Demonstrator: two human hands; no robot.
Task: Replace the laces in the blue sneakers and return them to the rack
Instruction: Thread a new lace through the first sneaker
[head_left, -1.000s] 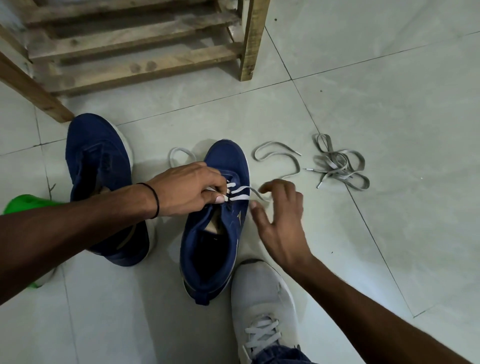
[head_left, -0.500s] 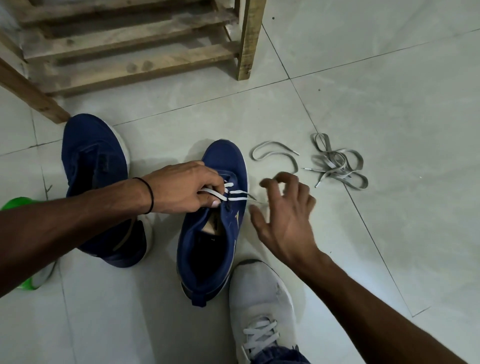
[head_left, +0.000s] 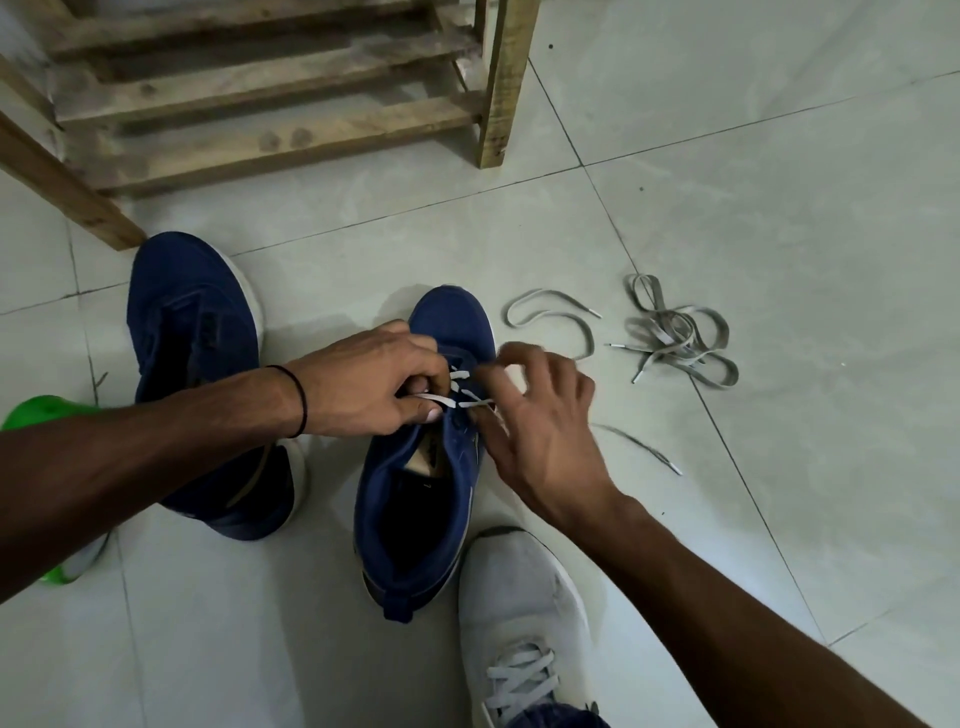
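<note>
Two blue sneakers stand on the tiled floor. The middle sneaker (head_left: 415, 519) carries a white lace (head_left: 464, 391) threaded through its front eyelets. My left hand (head_left: 374, 384) rests on that shoe and pinches one strand of the lace at its left side. From the right, my right hand (head_left: 540, 421) reaches in with curled fingers, its thumb and forefinger pinching the lace at the eyelets. The lace's free end (head_left: 641, 448) trails on the floor to the right. To the left stands the second blue sneaker (head_left: 192, 322), with no lace showing.
A wooden slatted rack (head_left: 270, 93) stands at the top left. A tangle of grey laces (head_left: 675, 338) and a loose loop (head_left: 550, 317) lie right of the shoe. My grey-shoed foot (head_left: 519, 597) is just below it. Something green (head_left: 36, 410) shows at the left edge.
My right hand has moved back in from the floor side to the eyelets and closed its fingers at the lace. My left hand has kept its hold on the left strand.
</note>
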